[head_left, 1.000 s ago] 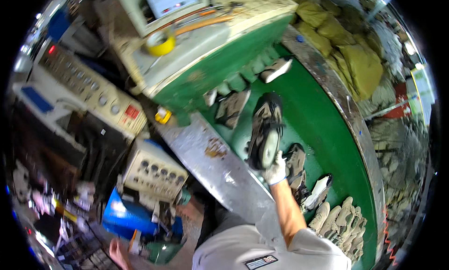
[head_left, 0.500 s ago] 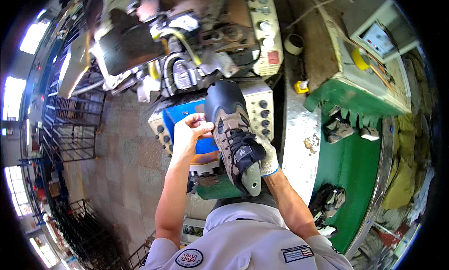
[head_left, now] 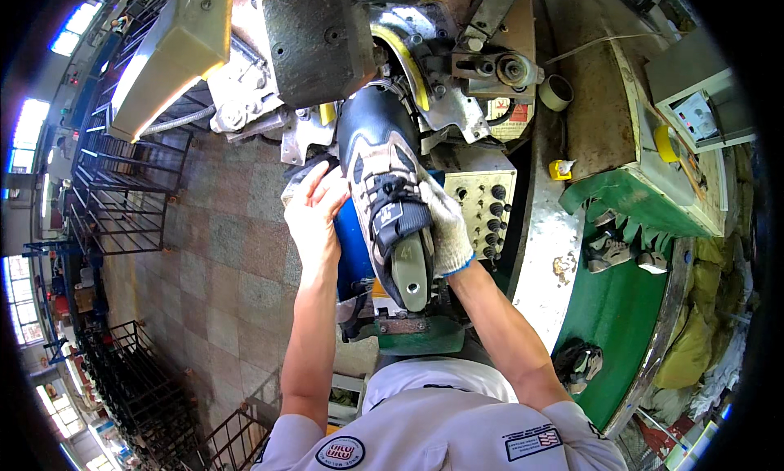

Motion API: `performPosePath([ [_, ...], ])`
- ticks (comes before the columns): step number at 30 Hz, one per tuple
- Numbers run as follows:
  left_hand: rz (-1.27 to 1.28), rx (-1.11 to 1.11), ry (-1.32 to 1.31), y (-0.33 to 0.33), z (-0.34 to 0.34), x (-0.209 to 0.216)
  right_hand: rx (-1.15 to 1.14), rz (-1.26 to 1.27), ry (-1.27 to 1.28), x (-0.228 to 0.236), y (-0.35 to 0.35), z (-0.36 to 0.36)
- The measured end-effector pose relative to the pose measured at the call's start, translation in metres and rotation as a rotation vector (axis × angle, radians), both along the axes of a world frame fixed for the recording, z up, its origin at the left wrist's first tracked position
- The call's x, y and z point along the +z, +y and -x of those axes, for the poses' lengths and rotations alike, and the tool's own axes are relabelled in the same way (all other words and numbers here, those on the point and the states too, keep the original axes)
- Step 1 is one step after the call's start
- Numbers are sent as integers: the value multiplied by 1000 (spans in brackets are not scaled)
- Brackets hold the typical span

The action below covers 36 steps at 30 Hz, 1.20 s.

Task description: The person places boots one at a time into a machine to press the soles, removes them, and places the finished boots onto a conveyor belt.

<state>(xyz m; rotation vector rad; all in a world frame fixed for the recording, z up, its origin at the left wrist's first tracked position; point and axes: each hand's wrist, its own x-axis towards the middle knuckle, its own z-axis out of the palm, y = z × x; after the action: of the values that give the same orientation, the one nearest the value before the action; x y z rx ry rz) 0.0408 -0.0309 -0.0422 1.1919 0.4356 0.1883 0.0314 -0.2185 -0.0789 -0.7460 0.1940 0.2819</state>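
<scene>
A brown and black lace-up shoe upper point(head_left: 384, 165) sits on a greenish-grey shoe last point(head_left: 409, 275). Its dark toe points away from me, in among the metal jaws point(head_left: 425, 71) of a machine. My right hand point(head_left: 445, 222), in a white knit glove, grips the shoe from its right side near the heel. On the other side, my bare left hand point(head_left: 317, 210) is beside the shoe's midfoot, fingers partly extended and apart, nothing visible between them. Whether its fingertips touch the upper is unclear. A dark metal block point(head_left: 318, 46) hangs just left of the toe.
A control panel with black knobs point(head_left: 482, 210) lies right of the shoe. Farther right, a green-lined bench point(head_left: 621, 308) holds several shoes point(head_left: 608, 251), and a yellow tape roll point(head_left: 666, 144) rests on a stand. Metal racks point(head_left: 131, 202) stand at left.
The shoe has moved forward and its toe now reaches into the machine's jaws. My right hand moved with it. My left hand's fingers have spread from a pinch. The view has shifted.
</scene>
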Motion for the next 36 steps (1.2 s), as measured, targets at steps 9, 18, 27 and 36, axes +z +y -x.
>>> performPosePath([
  [9, 309, -223, 301, -28, 10, -33, -67, -45, 24, -16, 18, -12],
  [18, 215, -223, 217, -33, 4, -40, -117, 127, -9, -31, 20, -15],
  [27, -12, -296, -53, -27, 3, -68, -195, 244, -32, -25, 24, -22],
  [36, 88, -259, -18, -35, 7, -42, -243, 310, -30, -18, 25, -19],
])
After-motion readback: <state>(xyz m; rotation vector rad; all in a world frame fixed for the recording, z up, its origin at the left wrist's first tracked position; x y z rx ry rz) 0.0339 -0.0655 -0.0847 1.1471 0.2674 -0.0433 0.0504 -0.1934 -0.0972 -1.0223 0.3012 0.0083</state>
